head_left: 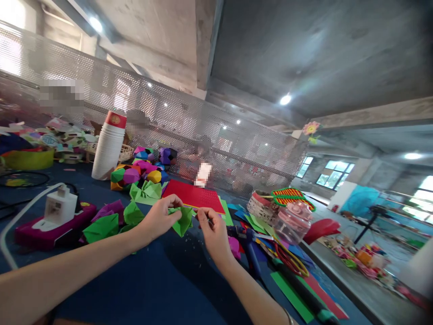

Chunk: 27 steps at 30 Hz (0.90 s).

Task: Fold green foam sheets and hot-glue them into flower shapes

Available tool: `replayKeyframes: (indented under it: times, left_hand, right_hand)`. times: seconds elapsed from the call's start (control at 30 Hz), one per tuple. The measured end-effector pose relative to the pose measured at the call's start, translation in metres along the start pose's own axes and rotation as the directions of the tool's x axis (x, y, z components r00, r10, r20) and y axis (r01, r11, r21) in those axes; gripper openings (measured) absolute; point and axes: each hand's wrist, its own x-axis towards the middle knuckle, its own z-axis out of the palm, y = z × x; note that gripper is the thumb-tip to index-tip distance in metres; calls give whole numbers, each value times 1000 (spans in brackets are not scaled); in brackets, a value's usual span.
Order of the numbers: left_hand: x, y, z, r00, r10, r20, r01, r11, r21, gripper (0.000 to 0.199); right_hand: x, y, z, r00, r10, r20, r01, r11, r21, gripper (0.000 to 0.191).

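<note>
My left hand [164, 215] is closed in a pinch on a green folded paper piece [183, 222], held above the dark blue table. My right hand [214, 231] is just right of that piece, its thumb and fingers pressed together. Whatever sits between those fingertips is too small to make out. Left of my left hand lie more green folded pieces [101, 228] and a purple folded piece [110, 210]. Beyond the hands is a stack of red paper [194, 195]. A blue glue gun [249, 243] rests beside my right hand, near a pink folded piece [234, 247].
A purple power strip [37, 237] with a white charger [61, 207] is at left. Behind stand stacked paper cups [108, 149] and multicoloured paper balls [130, 176]. At right are a clear jar [292, 223], scissors [291, 259], a dark-handled tool [301, 289] and the table edge.
</note>
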Motion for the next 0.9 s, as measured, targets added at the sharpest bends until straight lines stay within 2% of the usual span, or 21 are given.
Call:
replayKeyframes:
  times: [0.1, 0.23, 0.43, 0.53, 0.67, 0.9]
  left_hand:
    - [-5, -3, 4, 1000, 7, 0, -7, 997, 73, 7]
    - [-15, -3, 15, 996, -26, 91, 24, 999, 26, 8]
    - [-18, 1, 23, 988, -97, 119, 102, 994, -40, 9]
    - [-14, 3, 19, 991, -48, 124, 55, 997, -60, 10]
    - [-9, 3, 12, 997, 25, 74, -16, 993, -115, 10]
    - [-6, 0, 10, 993, 51, 104, -50, 999, -15, 13]
  right_hand:
    - [-3, -3, 3, 999, 32, 43, -34, 998, 51, 32]
    - [-6, -4, 6, 995, 38, 91, -43, 998, 48, 30]
    - [-5, -3, 5, 1000, 0, 2, 1, 997, -73, 28]
    - [-2, -1, 2, 1000, 2, -6, -2, 989, -150, 30]
    - [-2, 2, -1, 1000, -4, -24, -1, 974, -229, 31]
    - [-2, 4, 0, 998, -61, -5, 57, 958, -282, 31]
